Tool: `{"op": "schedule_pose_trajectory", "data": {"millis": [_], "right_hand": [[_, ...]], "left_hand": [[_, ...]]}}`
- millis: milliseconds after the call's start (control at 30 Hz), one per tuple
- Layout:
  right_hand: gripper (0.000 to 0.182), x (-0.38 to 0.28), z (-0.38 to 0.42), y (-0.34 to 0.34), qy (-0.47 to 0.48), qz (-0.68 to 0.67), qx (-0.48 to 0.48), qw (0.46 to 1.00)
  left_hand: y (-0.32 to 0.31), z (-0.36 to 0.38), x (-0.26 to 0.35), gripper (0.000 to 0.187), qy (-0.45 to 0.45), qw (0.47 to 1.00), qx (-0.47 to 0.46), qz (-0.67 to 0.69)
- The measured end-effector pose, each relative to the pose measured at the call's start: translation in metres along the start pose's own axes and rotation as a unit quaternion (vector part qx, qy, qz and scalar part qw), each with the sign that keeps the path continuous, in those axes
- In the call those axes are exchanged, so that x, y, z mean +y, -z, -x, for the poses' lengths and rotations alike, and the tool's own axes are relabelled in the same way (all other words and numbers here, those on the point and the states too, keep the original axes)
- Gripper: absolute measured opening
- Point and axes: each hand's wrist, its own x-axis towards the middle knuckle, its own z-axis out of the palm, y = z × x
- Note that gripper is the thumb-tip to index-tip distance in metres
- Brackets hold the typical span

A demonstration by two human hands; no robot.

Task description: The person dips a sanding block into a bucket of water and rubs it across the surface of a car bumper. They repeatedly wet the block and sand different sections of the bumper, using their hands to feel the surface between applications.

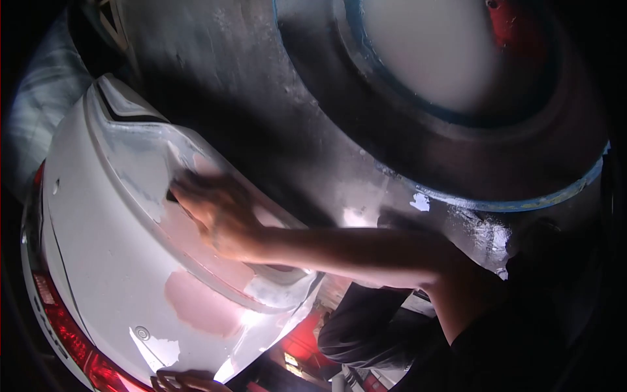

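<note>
My right hand point(219, 215) reaches in from the right and presses on a white car's rear body panel point(98, 215). Its fingers are bent around a small dark flat pad point(171, 195), of which only a black edge shows; motion blurs the fingertips. Under and around this hand, the raised ridge has dull grey sanded areas and a pinkish filler patch point(176, 228). A second pinkish patch point(202, 304) lies lower on the panel. At the bottom edge, my left hand point(186, 381) rests on the panel with its fingers stretched out; the rest is cut off.
Red tail lights point(65, 326) run along the panel's lower left edge, near a round lock point(142, 333). Behind stands a large dark grey surface with a blue-edged round shape point(522, 202). A dark-clothed knee point(366, 326) and red items point(307, 340) are below my forearm.
</note>
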Motion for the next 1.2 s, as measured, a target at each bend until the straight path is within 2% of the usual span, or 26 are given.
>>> {"op": "schedule_pose_trajectory", "data": {"millis": [33,167,200,267,333,367,400,467,500,533,600,633,667,733,767,800,833,867,933,967,1000,1067,1133,1167,1200], "right_hand": [[0.054,0.003,-0.019,-0.001,-0.021,-0.049,-0.028,0.998],[0.053,-0.015,0.020,0.010,-0.084,-0.047,-0.078,0.992],[0.051,-0.006,0.032,0.003,0.051,-0.077,0.063,0.994],[0.045,-0.005,0.016,0.003,0.020,0.020,-0.044,0.999],[0.047,0.009,-0.027,0.003,0.017,-0.061,-0.062,0.996],[0.055,-0.006,-0.048,0.022,-0.103,-0.063,-0.245,0.962],[0.055,-0.006,-0.032,0.013,-0.103,-0.066,-0.244,0.962],[0.058,-0.008,0.009,-0.003,0.041,0.013,-0.012,0.999],[0.058,-0.011,0.025,-0.001,0.007,-0.041,-0.067,0.997],[0.058,-0.014,0.021,0.002,0.009,-0.041,-0.067,0.997],[0.055,-0.017,0.014,0.005,-0.052,-0.076,-0.088,0.992],[0.053,0.007,-0.001,-0.024,0.049,-0.079,0.030,0.995],[0.052,-0.003,-0.037,0.011,-0.079,-0.084,-0.164,0.980],[0.056,0.000,-0.028,-0.005,-0.019,-0.021,-0.098,0.995],[0.057,-0.008,-0.006,-0.006,-0.016,0.009,-0.053,0.998],[0.058,-0.015,0.021,-0.004,-0.009,0.042,-0.005,0.999],[0.062,-0.014,0.026,0.003,0.039,0.017,0.039,0.998],[0.062,-0.012,0.025,-0.001,0.037,0.016,0.038,0.998],[0.051,-0.007,0.007,-0.007,0.002,-0.009,-0.010,1.000],[0.035,-0.005,-0.028,0.008,-0.044,-0.046,-0.081,0.995],[0.037,0.000,-0.047,0.008,-0.093,-0.028,-0.164,0.982],[0.036,-0.003,-0.018,-0.004,-0.025,0.000,-0.025,0.999],[0.039,-0.008,0.022,-0.006,0.079,0.045,0.103,0.991],[0.031,0.001,0.022,-0.017,0.095,0.014,0.146,0.985],[0.031,-0.002,0.011,-0.016,0.092,0.012,0.148,0.985]], "left_hand": [[-0.004,0.000,0.003,0.038,0.004,1.000,0.000,-0.001],[-0.012,-0.003,0.017,0.032,0.084,0.996,0.019,0.004],[-0.022,0.004,0.010,0.030,0.131,0.988,0.022,0.078],[-0.021,-0.001,0.016,0.030,0.078,0.992,0.030,0.096],[-0.015,0.007,0.005,0.032,0.158,0.981,0.003,0.116],[-0.012,0.005,0.000,0.032,0.153,0.982,0.001,0.113],[-0.011,0.001,-0.005,0.034,0.099,0.993,0.005,0.057],[-0.018,-0.001,0.003,0.039,0.013,0.998,0.023,-0.049],[-0.015,-0.004,0.007,0.040,0.025,0.999,0.031,-0.028],[-0.015,-0.004,0.010,0.040,0.026,0.999,0.032,-0.028],[-0.015,-0.004,0.014,0.038,0.039,0.999,0.024,-0.007],[-0.015,-0.001,0.018,0.037,0.046,0.999,0.017,0.003],[-0.015,0.002,0.022,0.036,0.055,0.998,0.011,0.015],[-0.009,-0.005,0.013,0.034,0.063,0.997,-0.001,0.033],[-0.013,-0.002,0.019,0.033,0.144,0.982,0.018,0.117],[-0.013,0.003,-0.002,0.033,0.044,0.999,-0.007,0.020],[-0.016,0.001,0.004,0.033,0.034,0.999,-0.002,-0.019],[-0.016,-0.002,0.004,0.033,0.016,0.998,-0.001,-0.061],[-0.010,0.001,-0.001,0.033,0.013,1.000,-0.003,-0.025],[-0.007,0.002,-0.004,0.033,0.013,1.000,-0.008,-0.011],[-0.002,0.002,-0.005,0.032,0.014,1.000,-0.010,-0.003],[-0.002,0.003,-0.006,0.032,0.019,1.000,-0.005,0.006],[-0.012,0.000,0.004,0.032,0.025,1.000,0.007,0.007],[-0.015,-0.003,0.006,0.031,0.035,0.999,0.012,0.004],[-0.016,-0.006,0.005,0.031,0.050,0.999,0.017,0.003]]}}
